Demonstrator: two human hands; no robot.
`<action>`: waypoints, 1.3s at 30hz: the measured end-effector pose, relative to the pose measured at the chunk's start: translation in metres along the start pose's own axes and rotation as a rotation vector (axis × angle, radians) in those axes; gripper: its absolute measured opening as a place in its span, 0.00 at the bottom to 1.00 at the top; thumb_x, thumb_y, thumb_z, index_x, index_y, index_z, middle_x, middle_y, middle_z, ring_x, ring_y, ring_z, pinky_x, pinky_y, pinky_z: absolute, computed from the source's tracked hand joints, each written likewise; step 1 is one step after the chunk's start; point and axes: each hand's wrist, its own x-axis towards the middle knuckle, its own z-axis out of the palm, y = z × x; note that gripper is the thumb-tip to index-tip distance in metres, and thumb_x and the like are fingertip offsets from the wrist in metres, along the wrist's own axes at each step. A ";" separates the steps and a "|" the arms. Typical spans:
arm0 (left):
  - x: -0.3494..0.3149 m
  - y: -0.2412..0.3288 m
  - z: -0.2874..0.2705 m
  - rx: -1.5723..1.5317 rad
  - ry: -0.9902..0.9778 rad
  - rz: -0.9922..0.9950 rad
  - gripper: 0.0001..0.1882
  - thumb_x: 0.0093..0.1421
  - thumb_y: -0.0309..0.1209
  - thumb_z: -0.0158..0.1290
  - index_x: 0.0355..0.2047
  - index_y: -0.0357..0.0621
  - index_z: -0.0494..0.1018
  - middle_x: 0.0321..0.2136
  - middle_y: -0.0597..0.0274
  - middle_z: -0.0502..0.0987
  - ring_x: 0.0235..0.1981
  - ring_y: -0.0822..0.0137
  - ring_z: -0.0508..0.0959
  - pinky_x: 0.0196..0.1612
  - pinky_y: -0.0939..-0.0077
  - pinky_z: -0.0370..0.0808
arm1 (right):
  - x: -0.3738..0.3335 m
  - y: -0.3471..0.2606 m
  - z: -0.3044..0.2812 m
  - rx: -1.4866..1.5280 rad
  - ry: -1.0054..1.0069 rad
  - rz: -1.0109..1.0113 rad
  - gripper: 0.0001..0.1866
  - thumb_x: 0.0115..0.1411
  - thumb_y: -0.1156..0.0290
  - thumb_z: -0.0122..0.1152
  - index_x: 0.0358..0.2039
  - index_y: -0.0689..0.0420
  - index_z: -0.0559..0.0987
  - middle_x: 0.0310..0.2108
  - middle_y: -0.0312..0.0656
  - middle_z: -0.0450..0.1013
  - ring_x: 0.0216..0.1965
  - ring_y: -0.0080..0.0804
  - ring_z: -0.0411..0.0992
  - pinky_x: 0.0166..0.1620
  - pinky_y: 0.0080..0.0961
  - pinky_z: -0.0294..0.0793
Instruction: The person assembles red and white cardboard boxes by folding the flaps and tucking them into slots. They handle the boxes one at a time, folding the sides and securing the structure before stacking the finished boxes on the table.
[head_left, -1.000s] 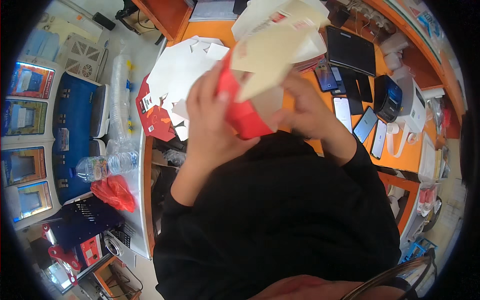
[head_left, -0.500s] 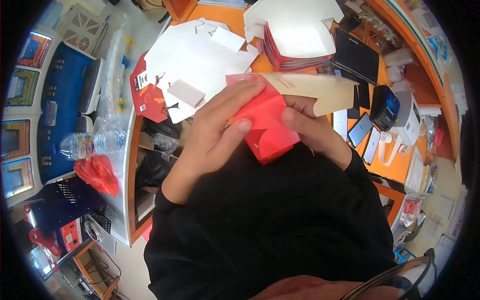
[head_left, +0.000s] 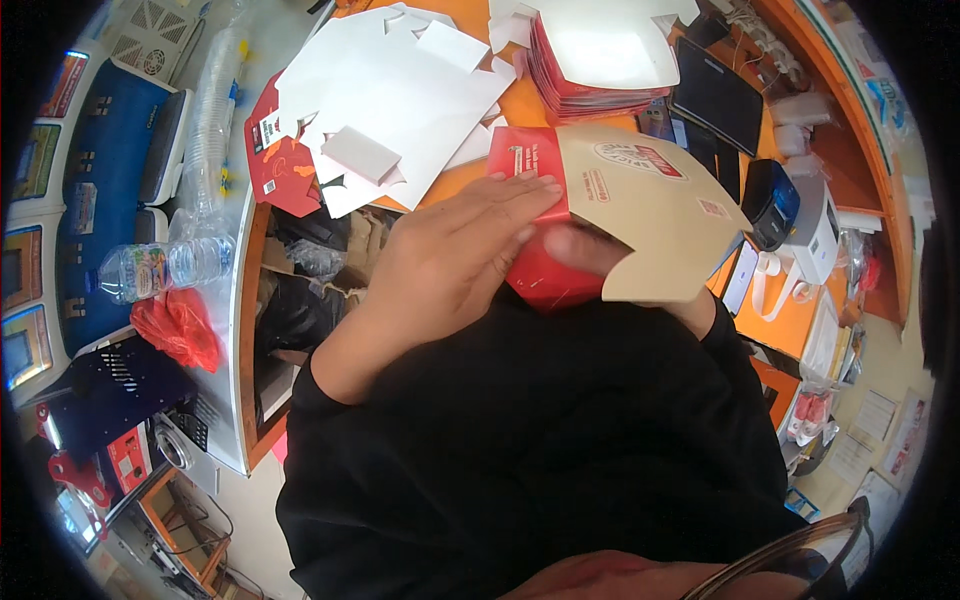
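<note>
A partly folded cardboard box, red on its sides with a beige flap, is held between my two hands in front of my chest. My left hand lies over the red side, fingers together along the panel and thumb tucked lower against it. From the right, my right hand grips the box; its blurred thumb shows at the opening, and the beige flap hides the other fingers. Beyond my left hand lie flat cardboard blanks, white side up, with a small pale cardboard piece on top.
A stack of red boxes with white insides stands at the back of the orange table. To the right are a black tablet, a phone and a white device. A plastic bottle and red bag lie left.
The box has been turned so its beige flap faces up and swings nearer on the right. My right thumb has moved from the red side to the opening; my left fingers lie flatter.
</note>
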 end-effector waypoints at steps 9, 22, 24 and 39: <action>-0.005 -0.002 0.003 0.053 0.049 -0.125 0.10 0.56 0.22 0.59 0.39 0.42 0.80 0.33 0.55 0.83 0.34 0.57 0.83 0.36 0.72 0.80 | 0.002 0.004 0.016 0.721 -0.283 0.111 0.15 0.65 0.67 0.58 0.51 0.58 0.76 0.45 0.43 0.76 0.48 0.34 0.73 0.53 0.28 0.69; -0.013 -0.014 0.018 -0.271 0.162 -0.262 0.17 0.61 0.17 0.53 0.50 0.41 0.76 0.47 0.52 0.80 0.50 0.56 0.80 0.51 0.70 0.76 | -0.007 0.010 0.027 0.984 -0.093 0.239 0.12 0.68 0.72 0.53 0.49 0.63 0.77 0.38 0.34 0.75 0.38 0.16 0.70 0.43 0.18 0.70; -0.017 -0.022 0.022 -0.264 0.216 -0.201 0.21 0.58 0.21 0.58 0.53 0.42 0.74 0.49 0.51 0.78 0.52 0.55 0.78 0.55 0.64 0.73 | -0.005 0.008 0.024 0.935 -0.061 0.199 0.12 0.68 0.71 0.53 0.49 0.63 0.77 0.38 0.34 0.75 0.38 0.16 0.70 0.43 0.18 0.70; 0.004 -0.038 0.033 0.073 0.311 0.282 0.61 0.33 0.34 0.74 0.65 0.56 0.48 0.63 0.37 0.54 0.62 0.35 0.59 0.62 0.42 0.61 | 0.028 -0.005 0.002 0.904 0.154 0.090 0.13 0.67 0.69 0.55 0.50 0.59 0.72 0.39 0.38 0.77 0.38 0.19 0.75 0.42 0.17 0.72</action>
